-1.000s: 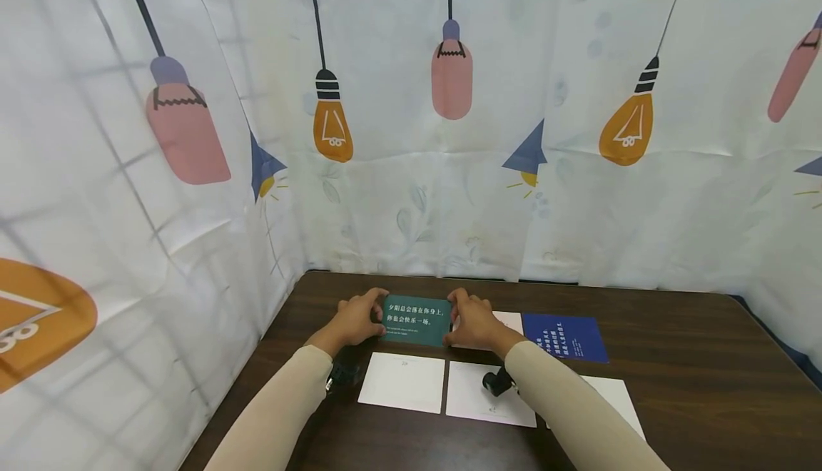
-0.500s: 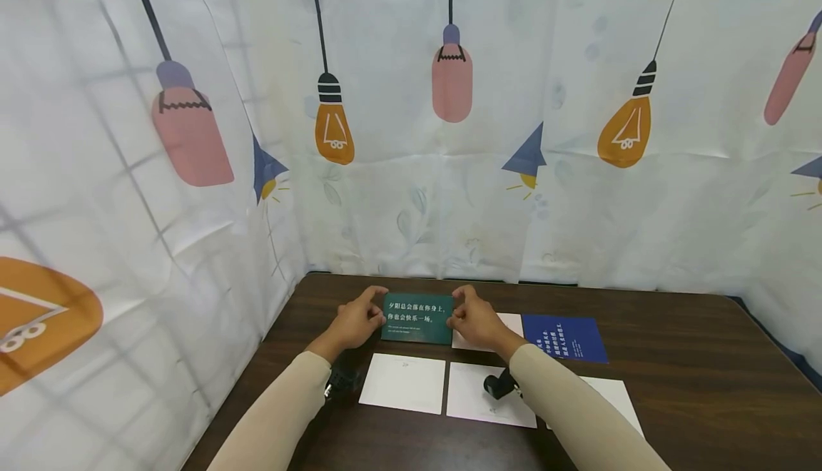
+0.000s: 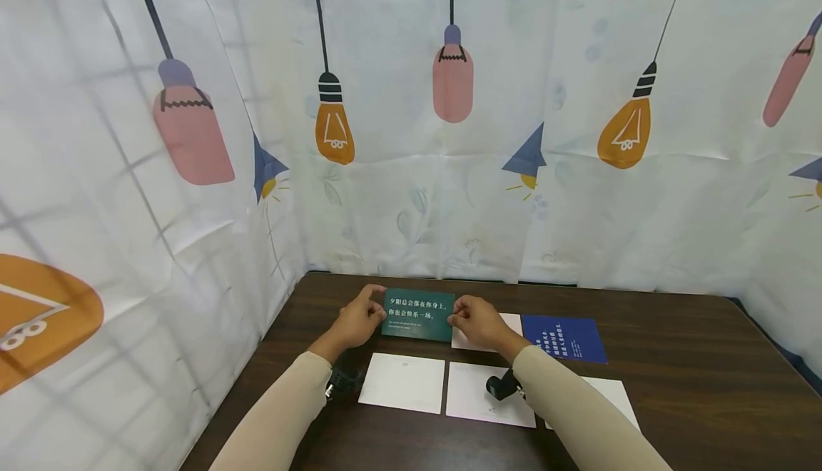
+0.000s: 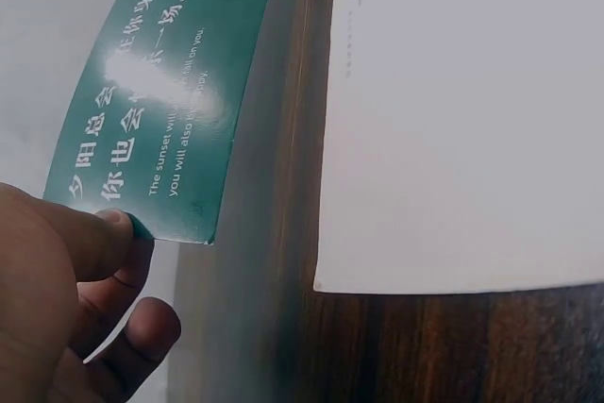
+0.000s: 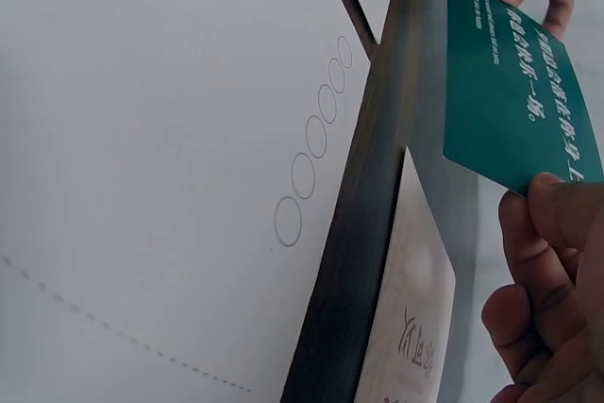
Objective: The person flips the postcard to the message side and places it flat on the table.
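A green postcard with white Chinese and English lettering is held up at the far left of the table, its face tilted toward me. My left hand pinches its left edge; in the left wrist view the thumb lies on the face near a corner. On the opposite edge my right hand pinches it between thumb and fingers, as the right wrist view shows. Beneath the right hand lies a pale postcard, partly covered by that hand. A blue postcard with white writing lies right of it.
Nearer to me, a row of white cards lies on the dark wooden table: a left one, a middle one and a right one partly behind my right sleeve. A printed curtain hangs behind the table.
The green postcard has risen slightly and leans back more. My right fingers, spread along its edge a second ago, have drawn together there. The cards on the table have stayed put.
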A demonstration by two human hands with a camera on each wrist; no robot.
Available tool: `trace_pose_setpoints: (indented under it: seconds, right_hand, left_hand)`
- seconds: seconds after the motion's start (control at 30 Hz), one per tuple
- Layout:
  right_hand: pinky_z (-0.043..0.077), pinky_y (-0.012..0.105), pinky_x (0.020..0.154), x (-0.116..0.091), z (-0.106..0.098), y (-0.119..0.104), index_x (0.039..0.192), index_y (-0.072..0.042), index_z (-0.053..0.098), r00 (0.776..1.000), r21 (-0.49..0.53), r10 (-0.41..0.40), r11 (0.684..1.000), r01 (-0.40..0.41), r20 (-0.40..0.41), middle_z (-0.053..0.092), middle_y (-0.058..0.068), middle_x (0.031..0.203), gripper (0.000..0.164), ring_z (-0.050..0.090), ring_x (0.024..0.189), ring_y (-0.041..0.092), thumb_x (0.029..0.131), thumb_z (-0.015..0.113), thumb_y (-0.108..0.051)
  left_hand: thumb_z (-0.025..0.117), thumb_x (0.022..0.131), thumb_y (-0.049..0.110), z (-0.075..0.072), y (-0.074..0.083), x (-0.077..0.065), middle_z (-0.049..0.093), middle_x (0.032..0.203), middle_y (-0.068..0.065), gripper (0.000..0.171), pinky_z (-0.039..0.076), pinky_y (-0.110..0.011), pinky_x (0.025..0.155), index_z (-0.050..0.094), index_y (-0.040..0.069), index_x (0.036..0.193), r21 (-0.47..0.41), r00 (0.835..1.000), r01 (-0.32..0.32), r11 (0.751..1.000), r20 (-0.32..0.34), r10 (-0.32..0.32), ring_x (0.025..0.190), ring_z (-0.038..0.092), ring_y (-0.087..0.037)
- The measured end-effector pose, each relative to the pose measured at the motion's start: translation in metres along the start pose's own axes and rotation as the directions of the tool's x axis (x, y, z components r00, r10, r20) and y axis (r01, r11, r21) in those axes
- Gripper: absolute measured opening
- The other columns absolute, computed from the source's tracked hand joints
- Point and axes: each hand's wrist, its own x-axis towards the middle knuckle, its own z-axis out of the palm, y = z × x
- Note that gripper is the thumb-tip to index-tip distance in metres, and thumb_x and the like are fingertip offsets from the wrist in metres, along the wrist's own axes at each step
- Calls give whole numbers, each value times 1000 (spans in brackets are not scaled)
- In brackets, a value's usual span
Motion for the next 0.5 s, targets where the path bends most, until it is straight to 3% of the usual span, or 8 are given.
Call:
trace_pose_setpoints:
  seconds: [0.17, 0.3, 0.5]
  right_hand:
    - [43, 29, 59, 0, -2, -1, 98, -7, 63, 1000, 4, -11, 1000, 11, 11, 60, 0, 78, 9, 52, 65, 13, 101, 67, -15]
    - [44, 30, 60, 0, -2, -1, 99, -8, 63, 1000, -6, -5, 1000, 5, 23, 60, 0, 79, 9, 53, 67, 14, 102, 66, -16]
    - [45, 33, 64, -1, -1, -1, 99, -11, 63, 1000, -32, -11, 999, 11, 10, 58, -1, 81, 9, 54, 71, 15, 102, 66, -19]
  left_hand:
    - [61, 104, 13, -1, -2, 0, 61, 95, 1, 11, 33, -57, 95, 56, 9, 113, -19, 1000, 20, 1000, 8, -20, 85, 58, -19]
    - [61, 104, 12, -1, -2, -1, 58, 92, -1, 5, 37, -47, 80, 56, 10, 105, -11, 1000, 27, 1000, 6, -27, 76, 52, -19]
    - [62, 102, 13, 0, 0, -2, 58, 86, 0, 7, 29, -54, 88, 57, 11, 98, -1, 999, 33, 999, -7, -33, 73, 52, -19]
